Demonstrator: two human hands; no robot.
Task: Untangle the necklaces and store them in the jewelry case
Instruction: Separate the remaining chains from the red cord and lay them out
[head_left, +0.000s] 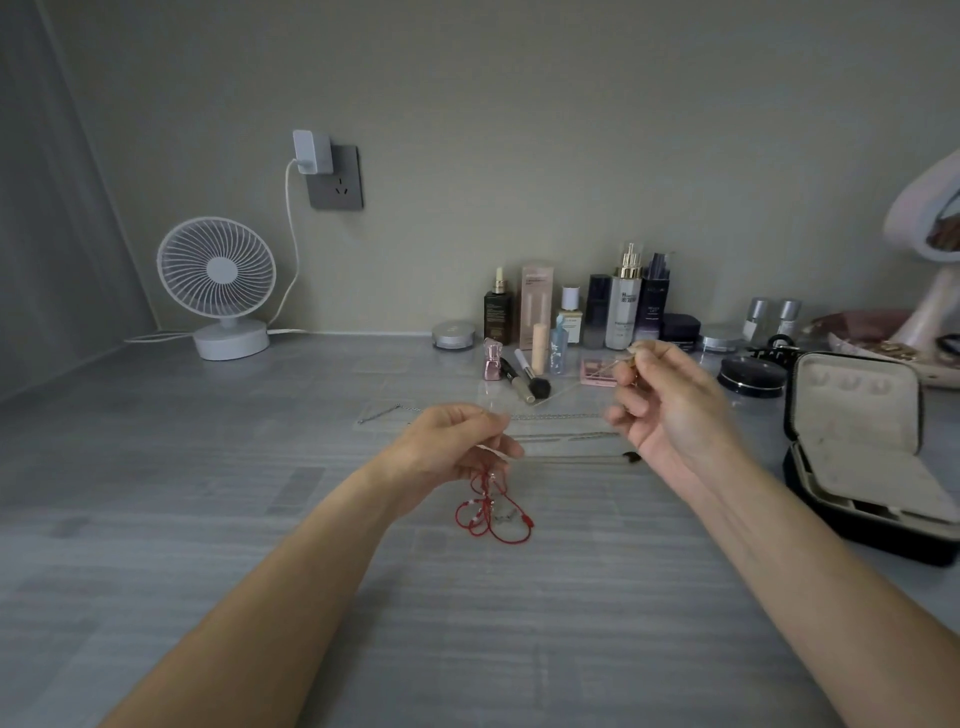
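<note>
My left hand (452, 447) pinches the top of a tangle of red cord necklace (491, 512), whose loops rest on the grey table below it. My right hand (670, 400) is raised to the right, thumb and forefinger closed on a thin pale chain (618, 364) that runs down toward the tangle. Silver chains (556, 417) lie stretched out flat on the table between and behind my hands. The black jewelry case (857, 447) stands open at the right, its cream-lined lid upright.
A white desk fan (218, 286) stands at the back left, with a charger in the wall socket (332, 176). Several cosmetic bottles (623, 301), a brush and compacts line the back wall. A pink mirror stand (930, 260) is at the far right.
</note>
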